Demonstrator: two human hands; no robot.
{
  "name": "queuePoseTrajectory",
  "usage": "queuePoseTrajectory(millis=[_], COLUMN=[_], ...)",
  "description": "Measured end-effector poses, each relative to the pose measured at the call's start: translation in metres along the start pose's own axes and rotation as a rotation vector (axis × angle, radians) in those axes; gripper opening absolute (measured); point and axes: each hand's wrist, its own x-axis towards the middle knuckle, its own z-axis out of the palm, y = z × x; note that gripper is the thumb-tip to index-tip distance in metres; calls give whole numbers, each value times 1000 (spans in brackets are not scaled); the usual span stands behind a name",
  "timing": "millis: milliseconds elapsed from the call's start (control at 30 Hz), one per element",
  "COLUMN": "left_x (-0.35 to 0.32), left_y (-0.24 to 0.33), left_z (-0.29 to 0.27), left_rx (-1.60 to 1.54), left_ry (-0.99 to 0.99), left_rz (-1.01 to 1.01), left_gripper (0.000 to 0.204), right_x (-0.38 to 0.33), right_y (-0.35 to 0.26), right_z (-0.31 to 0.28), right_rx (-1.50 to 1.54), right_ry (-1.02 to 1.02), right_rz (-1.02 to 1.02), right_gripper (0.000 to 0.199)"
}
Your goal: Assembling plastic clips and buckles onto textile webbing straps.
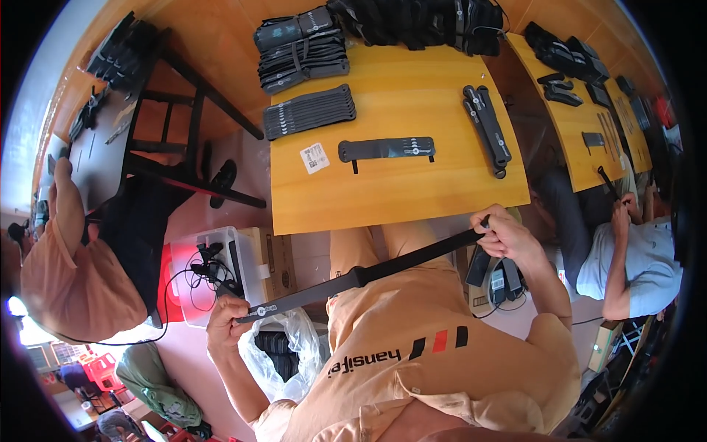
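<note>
Left hand (227, 318) closed on one end of a long black strap (361, 276), right hand (507, 234) pinching the other end, strap stretched taut over the lap below the yellow table (398, 195), another flat strap (387, 149) lying mid-table, strap stacks (308, 110) beyond.

Peach short-sleeved shirt (442, 368) — black lettering, black-red-black stripes; bare forearms.

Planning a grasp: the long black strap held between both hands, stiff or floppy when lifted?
Probably flexible, not rigid: the black strap looks flat and thin, and it runs straight only because the left hand and right hand grip its two ends. Held at one end, it would likely droop. It seems light, as fingertip grips suffice. It won't roll.
</note>
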Motion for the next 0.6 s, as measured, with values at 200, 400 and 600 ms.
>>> queuePoseTrajectory(millis=[200, 400, 600], left_x=[19, 48, 13], left_y=[0, 7, 11], left_z=[31, 35, -83], left_rx=[-145, -162, -502], left_ry=[211, 337, -146], left_rz=[72, 71, 224], left_gripper=[23, 25, 30], right_x=[-3, -1, -33], right_y=[-6, 0, -20], right_z=[-2, -10, -58], right_rx=[13, 180, 203], right_ry=[56, 289, 415], right_rz=[-36, -159, -244], right_gripper=[17, 26, 25])
